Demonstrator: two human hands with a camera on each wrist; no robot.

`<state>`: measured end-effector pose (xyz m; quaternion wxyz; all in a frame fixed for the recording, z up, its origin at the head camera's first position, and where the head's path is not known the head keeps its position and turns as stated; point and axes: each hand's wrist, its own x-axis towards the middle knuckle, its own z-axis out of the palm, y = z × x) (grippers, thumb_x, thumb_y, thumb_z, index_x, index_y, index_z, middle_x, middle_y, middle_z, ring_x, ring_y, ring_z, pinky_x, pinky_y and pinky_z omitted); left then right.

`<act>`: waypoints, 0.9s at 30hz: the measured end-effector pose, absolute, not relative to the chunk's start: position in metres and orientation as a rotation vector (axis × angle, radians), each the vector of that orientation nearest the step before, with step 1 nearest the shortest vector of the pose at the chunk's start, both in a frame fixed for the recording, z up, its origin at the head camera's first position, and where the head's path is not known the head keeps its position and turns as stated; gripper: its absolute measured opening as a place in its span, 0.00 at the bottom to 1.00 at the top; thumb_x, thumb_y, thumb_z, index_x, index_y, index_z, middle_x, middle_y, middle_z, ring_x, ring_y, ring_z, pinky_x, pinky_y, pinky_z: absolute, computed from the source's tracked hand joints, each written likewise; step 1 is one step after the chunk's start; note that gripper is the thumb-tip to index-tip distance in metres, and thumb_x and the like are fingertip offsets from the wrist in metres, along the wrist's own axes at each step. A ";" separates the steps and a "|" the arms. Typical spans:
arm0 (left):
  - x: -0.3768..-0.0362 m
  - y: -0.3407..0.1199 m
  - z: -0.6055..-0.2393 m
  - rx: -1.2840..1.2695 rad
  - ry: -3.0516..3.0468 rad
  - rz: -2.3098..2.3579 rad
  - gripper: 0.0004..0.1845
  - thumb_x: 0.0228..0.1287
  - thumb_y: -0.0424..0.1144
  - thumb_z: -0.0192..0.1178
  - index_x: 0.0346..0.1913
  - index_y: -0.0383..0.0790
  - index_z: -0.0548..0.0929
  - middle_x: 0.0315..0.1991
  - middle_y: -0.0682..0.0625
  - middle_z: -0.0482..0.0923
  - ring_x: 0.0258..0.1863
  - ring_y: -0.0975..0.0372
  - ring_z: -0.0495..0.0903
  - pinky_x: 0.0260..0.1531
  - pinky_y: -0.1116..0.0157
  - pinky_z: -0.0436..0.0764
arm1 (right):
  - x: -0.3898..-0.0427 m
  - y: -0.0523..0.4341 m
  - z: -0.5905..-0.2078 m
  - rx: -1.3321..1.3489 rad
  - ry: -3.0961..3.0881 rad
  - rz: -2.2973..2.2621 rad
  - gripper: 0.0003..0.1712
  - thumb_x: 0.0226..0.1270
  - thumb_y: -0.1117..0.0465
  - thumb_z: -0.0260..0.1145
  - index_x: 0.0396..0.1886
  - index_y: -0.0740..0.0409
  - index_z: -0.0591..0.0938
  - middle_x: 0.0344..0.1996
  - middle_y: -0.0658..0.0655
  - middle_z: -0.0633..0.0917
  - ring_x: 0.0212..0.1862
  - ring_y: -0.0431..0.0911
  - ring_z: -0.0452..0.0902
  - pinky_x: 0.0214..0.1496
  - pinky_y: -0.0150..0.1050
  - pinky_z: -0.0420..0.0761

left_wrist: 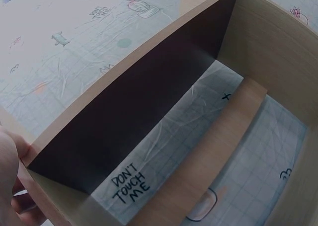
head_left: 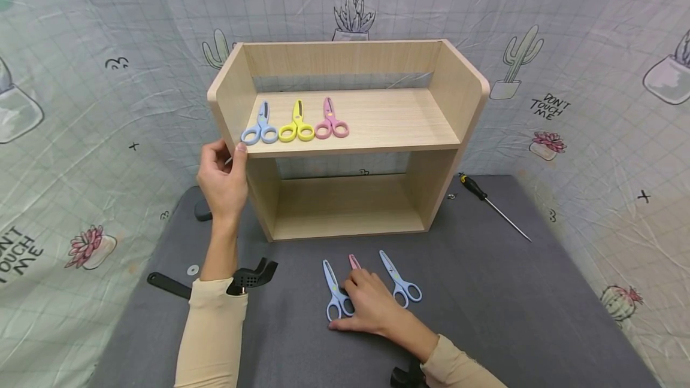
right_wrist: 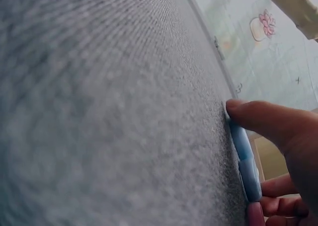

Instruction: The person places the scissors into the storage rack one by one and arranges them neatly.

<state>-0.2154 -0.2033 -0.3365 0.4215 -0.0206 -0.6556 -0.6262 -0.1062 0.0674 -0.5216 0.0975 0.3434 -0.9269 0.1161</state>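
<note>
My left hand (head_left: 223,181) grips the left side panel of a two-tier wooden shelf (head_left: 345,149), the thumb on the front corner of its upper board. On that board lie blue scissors (head_left: 262,124), yellow scissors (head_left: 297,124) and pink scissors (head_left: 330,121). On the table, the handles of other blue scissors (right_wrist: 243,156) sit between the thumb and fingers of my right hand (head_left: 372,304), which pinches them. That hand largely covers more pink scissors (head_left: 354,261). Right of it lie further blue scissors (head_left: 400,280). The left wrist view shows the shelf's inside (left_wrist: 144,92).
A screwdriver (head_left: 490,202) lies right of the shelf, near a small metal piece (head_left: 451,196). A black handle (head_left: 168,283) and a pale washer-like disc (head_left: 192,270) are by the left forearm. A dark object (head_left: 202,209) lies behind the left wrist. Printed sheeting (head_left: 566,29) surrounds the grey table (head_left: 485,316).
</note>
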 end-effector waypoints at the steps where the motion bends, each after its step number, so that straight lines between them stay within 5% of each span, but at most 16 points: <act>1: -0.215 -0.203 -0.336 -0.053 -1.642 -1.568 0.18 0.67 0.36 0.64 0.52 0.26 0.78 0.44 0.48 0.81 0.46 0.64 0.84 0.50 0.68 0.83 | -0.106 0.067 -0.522 1.019 -2.742 0.334 0.41 0.45 0.23 0.71 0.45 0.52 0.85 0.43 0.50 0.79 0.45 0.45 0.73 0.47 0.41 0.74; 27: -0.215 -0.203 -0.336 -0.053 -1.641 -1.573 0.18 0.67 0.37 0.64 0.52 0.25 0.78 0.43 0.52 0.80 0.45 0.64 0.84 0.50 0.68 0.83 | -0.105 0.064 -0.522 0.992 -2.614 0.326 0.33 0.42 0.30 0.73 0.38 0.51 0.84 0.36 0.46 0.80 0.43 0.43 0.76 0.41 0.40 0.75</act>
